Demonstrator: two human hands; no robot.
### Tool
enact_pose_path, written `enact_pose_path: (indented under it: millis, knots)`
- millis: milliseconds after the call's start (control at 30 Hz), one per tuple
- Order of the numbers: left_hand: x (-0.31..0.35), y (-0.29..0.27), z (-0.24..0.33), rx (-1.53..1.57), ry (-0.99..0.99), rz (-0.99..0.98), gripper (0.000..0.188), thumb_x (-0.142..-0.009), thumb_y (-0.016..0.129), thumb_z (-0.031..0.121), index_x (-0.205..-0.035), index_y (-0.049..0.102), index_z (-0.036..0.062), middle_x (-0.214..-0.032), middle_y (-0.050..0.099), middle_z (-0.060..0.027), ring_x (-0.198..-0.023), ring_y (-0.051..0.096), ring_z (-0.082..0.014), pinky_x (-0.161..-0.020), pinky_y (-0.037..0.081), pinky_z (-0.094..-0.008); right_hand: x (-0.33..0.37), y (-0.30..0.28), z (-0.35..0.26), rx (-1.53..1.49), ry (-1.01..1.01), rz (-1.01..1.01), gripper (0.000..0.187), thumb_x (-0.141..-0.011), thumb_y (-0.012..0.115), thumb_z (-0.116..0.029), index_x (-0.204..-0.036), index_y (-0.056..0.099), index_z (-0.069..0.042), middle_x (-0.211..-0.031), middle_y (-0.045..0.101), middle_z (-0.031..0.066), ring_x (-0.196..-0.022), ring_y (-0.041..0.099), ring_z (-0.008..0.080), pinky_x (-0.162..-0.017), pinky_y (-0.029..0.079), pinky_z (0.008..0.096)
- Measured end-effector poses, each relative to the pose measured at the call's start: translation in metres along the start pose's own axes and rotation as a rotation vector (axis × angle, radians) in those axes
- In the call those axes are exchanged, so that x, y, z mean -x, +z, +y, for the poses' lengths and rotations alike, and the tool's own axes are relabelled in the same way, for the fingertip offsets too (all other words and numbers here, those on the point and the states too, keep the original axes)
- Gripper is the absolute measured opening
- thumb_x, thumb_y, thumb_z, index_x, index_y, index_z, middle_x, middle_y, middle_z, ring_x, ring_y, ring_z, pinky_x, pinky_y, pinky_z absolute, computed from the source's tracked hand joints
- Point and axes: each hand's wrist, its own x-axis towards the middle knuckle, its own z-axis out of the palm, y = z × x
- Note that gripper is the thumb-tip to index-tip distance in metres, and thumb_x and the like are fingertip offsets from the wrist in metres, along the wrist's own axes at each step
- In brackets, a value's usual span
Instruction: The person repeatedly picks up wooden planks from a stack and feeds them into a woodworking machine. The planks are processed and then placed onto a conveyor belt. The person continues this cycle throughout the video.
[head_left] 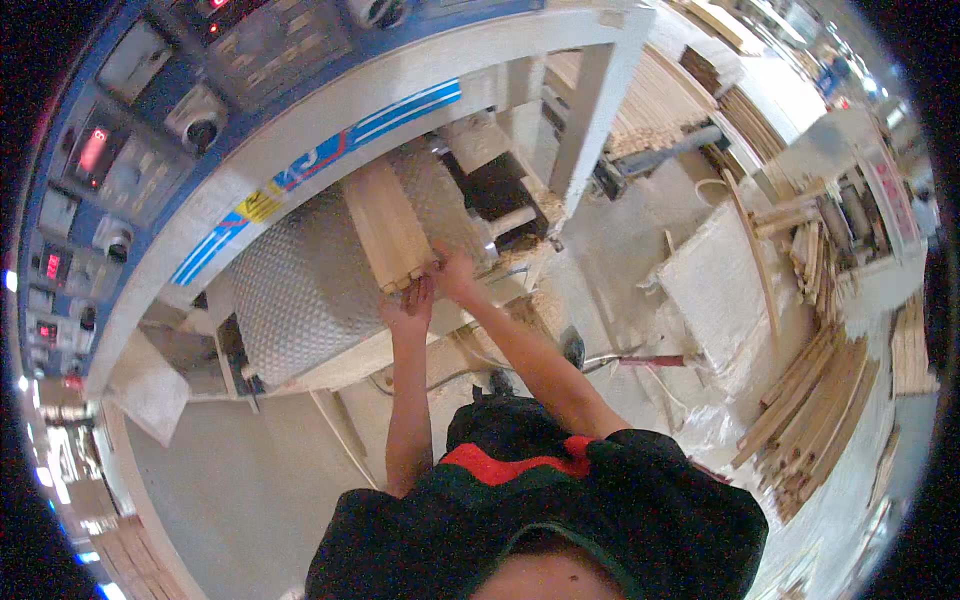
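Several light wooden strips (387,222) lie side by side in a narrow bundle on the grey textured conveyor belt (300,285) of a machine. Their far ends reach in under the machine's white frame. At the near ends, my left hand (408,312) is closed round the front left corner. My right hand (455,274) presses against the right side of the same ends, its fingers curled. The fingertips of both hands are partly hidden by the wood and by each other.
Blue control panels (135,165) with red displays curve above the belt on the left. A white upright post (597,120) stands right of the belt. On the floor at the right lie a pile of wooden strips (815,415) and a white sheet (715,285).
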Motion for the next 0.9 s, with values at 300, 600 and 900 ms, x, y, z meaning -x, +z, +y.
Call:
enact_pose_path:
  millis: [300,600,900]
  knots:
    - [0.022,-0.046,-0.061,-0.296,-0.069,0.2,0.04,-0.085,0.054,0.042,-0.1,0.05,0.005,-0.093,0.056,-0.0088,-0.083,0.057,-0.0243,-0.078,0.049,-0.0453,0.03,-0.121,0.043,0.161,-0.12,-0.17,0.025,-0.079,0.061,-0.028,-0.087,0.065,-0.004,-0.069,0.061,0.0197,-0.063,0.062,0.0342,-0.061,0.049,0.041]
    - [0.01,-0.028,-0.181,-0.719,-0.341,0.402,0.026,-0.083,0.057,0.036,-0.086,0.054,0.0097,-0.081,0.052,-0.0052,-0.073,0.051,-0.0218,-0.07,0.045,-0.0393,-0.024,-0.34,0.216,0.333,0.32,0.041,0.029,-0.077,0.064,-0.034,-0.086,0.068,-0.007,-0.071,0.065,0.0139,-0.068,0.063,0.0296,-0.065,0.05,0.0395]
    - [-0.047,0.002,-0.26,-1.217,-0.374,0.417,0.041,-0.087,0.052,0.036,-0.116,0.049,0.0065,-0.099,0.054,-0.0118,-0.088,0.054,-0.0269,-0.077,0.047,-0.0409,-0.274,-0.558,0.304,0.354,0.431,0.356,0.035,-0.074,0.066,-0.032,-0.096,0.065,-0.005,-0.087,0.065,0.0207,-0.081,0.063,0.0356,-0.074,0.05,0.0434]
